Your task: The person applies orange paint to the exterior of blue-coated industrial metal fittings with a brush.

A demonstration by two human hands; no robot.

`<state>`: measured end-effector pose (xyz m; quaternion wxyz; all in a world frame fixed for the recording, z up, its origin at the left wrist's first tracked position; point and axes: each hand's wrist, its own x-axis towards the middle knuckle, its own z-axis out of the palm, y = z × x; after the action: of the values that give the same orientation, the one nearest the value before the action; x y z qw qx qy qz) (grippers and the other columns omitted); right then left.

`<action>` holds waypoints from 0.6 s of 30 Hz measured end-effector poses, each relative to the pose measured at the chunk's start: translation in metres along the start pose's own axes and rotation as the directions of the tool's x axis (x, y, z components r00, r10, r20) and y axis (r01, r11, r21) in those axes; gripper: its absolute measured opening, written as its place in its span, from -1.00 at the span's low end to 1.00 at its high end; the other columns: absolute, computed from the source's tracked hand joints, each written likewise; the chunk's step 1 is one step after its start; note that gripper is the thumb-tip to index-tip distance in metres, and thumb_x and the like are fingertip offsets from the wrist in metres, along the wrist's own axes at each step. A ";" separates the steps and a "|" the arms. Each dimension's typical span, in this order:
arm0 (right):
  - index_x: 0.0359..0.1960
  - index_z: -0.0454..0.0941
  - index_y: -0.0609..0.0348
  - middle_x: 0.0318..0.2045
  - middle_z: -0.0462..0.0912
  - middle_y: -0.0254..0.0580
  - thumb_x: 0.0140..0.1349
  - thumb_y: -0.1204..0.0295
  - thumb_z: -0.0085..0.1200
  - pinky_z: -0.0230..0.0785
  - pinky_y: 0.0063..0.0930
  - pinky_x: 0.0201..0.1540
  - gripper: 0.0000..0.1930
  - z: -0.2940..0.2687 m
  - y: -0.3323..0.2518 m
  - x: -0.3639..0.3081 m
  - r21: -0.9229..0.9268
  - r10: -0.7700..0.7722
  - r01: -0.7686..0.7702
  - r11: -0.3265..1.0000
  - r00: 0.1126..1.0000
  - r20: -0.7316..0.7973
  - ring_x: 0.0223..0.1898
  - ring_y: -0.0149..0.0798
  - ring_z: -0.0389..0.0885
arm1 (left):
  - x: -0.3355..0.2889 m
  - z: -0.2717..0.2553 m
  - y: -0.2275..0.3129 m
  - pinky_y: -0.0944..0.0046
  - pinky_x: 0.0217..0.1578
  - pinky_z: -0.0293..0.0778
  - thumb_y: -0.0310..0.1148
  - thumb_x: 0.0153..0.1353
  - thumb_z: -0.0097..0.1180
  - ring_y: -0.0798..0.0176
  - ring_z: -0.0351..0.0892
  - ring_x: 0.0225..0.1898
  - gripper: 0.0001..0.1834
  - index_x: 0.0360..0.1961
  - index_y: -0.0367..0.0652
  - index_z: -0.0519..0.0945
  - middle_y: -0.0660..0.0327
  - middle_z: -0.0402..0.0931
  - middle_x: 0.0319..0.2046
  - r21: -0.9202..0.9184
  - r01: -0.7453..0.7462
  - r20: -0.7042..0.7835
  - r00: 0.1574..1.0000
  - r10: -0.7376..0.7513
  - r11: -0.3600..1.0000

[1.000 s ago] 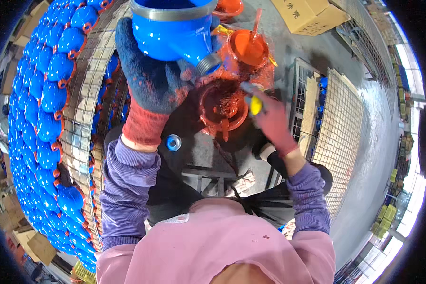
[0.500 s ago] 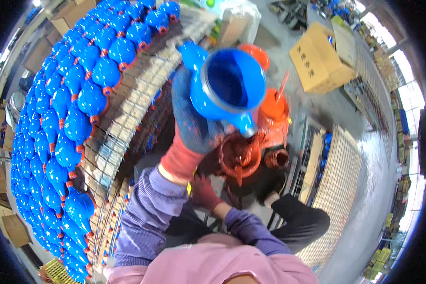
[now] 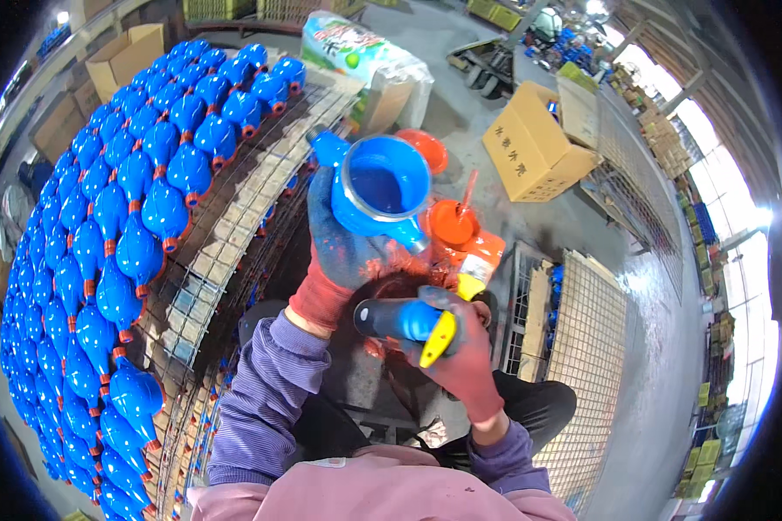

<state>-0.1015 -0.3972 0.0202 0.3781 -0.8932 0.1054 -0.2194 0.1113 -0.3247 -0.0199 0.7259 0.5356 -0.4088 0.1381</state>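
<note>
My left hand, in a dark-coated red glove, grips a glossy blue metal housing. It is a round, open-topped cup with a pipe stub on each side, its opening turned toward me. My right hand, in a red glove, is closed around a tool with a thick black and blue handle and yellow parts; its exact kind is unclear. The tool is just below the housing, apart from it. Beyond my hands stands an orange-red paint-covered container with a stick in it.
Many blue painted housings with red ends cover a wire-mesh rack at left. A cardboard box stands far right, above another mesh rack. A plastic-wrapped bag lies at the back.
My right hand has risen from low beside my lap and now holds the black, blue and yellow tool in front of me. The housing in my left hand has shifted slightly left and lower.
</note>
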 end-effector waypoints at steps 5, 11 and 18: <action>0.01 0.42 0.17 -0.03 0.55 -0.10 -0.24 0.57 0.38 0.40 -0.32 0.08 -0.35 -0.018 0.006 0.009 0.103 0.011 0.006 0.995 0.986 -0.167 0.01 -0.14 0.56 | 0.004 0.008 0.008 0.14 0.10 0.41 -0.15 0.04 0.37 0.10 0.42 0.12 -0.05 0.30 -0.20 0.02 0.01 0.30 0.14 0.318 -0.154 -0.019 0.986 0.169 0.935; 0.11 0.26 0.15 0.08 0.46 -0.11 -0.25 0.61 0.40 0.30 -0.30 0.18 -0.21 -0.077 -0.027 0.029 0.371 -0.044 0.130 0.920 0.972 -0.232 0.11 -0.19 0.46 | 0.016 0.013 0.017 0.09 -0.07 0.57 0.21 0.35 -0.35 0.11 0.57 -0.06 -0.34 0.13 -0.14 0.37 0.04 0.51 -0.03 -0.896 0.418 0.297 0.816 -0.496 0.151; 0.09 0.24 0.16 0.07 0.42 -0.09 -0.23 0.56 0.42 0.29 -0.27 0.19 -0.22 -0.079 -0.050 0.049 0.144 -0.303 0.384 0.912 0.867 -0.395 0.12 -0.17 0.46 | 0.019 0.042 0.048 0.23 -0.34 0.62 0.24 0.29 -0.21 0.18 0.62 -0.35 -0.40 -0.05 -0.07 0.48 0.16 0.57 -0.29 -0.876 0.482 0.376 0.723 -0.580 0.033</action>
<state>-0.0948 -0.4293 0.1206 0.4022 -0.7942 -0.0128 -0.4554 0.0739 -0.3481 0.0305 0.9042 0.1023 -0.1462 -0.3880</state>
